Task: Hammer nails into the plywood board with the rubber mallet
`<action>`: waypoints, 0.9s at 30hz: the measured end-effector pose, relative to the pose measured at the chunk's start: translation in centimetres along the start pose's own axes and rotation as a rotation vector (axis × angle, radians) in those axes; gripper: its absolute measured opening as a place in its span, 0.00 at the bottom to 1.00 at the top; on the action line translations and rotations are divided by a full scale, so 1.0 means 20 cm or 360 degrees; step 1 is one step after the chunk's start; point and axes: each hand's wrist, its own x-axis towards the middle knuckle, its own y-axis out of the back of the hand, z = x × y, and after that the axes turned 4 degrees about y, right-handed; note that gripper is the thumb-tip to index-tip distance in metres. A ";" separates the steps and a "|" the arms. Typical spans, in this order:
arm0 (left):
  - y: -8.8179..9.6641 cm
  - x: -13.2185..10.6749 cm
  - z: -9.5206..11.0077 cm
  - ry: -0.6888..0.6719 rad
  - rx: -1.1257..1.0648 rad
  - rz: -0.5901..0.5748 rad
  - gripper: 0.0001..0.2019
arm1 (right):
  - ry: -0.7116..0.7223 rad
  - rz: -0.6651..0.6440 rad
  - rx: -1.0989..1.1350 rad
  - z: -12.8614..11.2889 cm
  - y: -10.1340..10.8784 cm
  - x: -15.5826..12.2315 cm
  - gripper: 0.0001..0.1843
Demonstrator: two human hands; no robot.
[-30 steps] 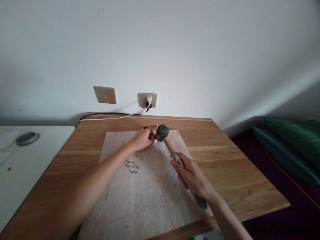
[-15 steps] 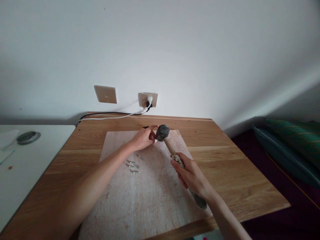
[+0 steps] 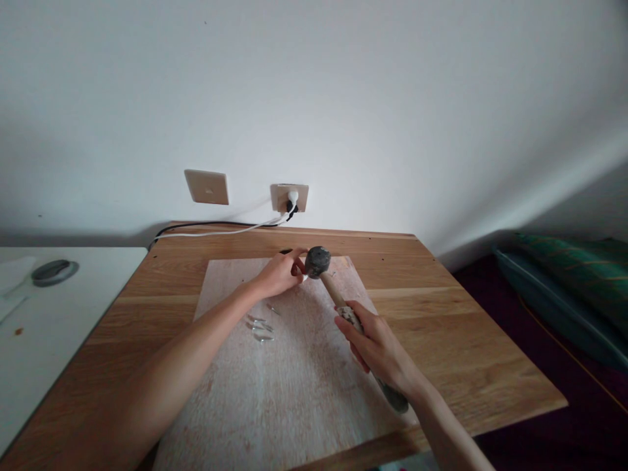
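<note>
My right hand (image 3: pixel 375 340) is wrapped round the handle of a mallet (image 3: pixel 338 294) with a dark, rounded head and a worn wooden handle. My left hand (image 3: pixel 283 271) is closed in a pinch close beside the mallet head, near the far edge of a pale, scuffed board (image 3: pixel 289 386). A small white piece (image 3: pixel 305 277) shows at its fingertips; its kind is too small to tell. Several thin, shiny metal nails (image 3: pixel 261 326) lie loose on the board, below my left hand. The mallet head partly hides what is behind it.
The board rests on a wooden tabletop (image 3: pixel 471 340) against the wall. A wall socket (image 3: pixel 277 198) holds plugs, with a black and a white cable (image 3: pixel 210 233) running left. A white table (image 3: pixel 73 327) with a grey round object (image 3: pixel 53 272) is at left, cushions (image 3: pixel 564 301) at right.
The mallet head has shifted very slightly left, towards my left hand's fingertips. My left hand stays in nearly the same pinch, and the nails lie as before.
</note>
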 end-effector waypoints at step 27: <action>0.32 -0.16 0.25 -0.0130 0.0708 -0.1000 0.07 | -0.0220 0.0019 0.0193 0.17 -0.02 -0.29 0.31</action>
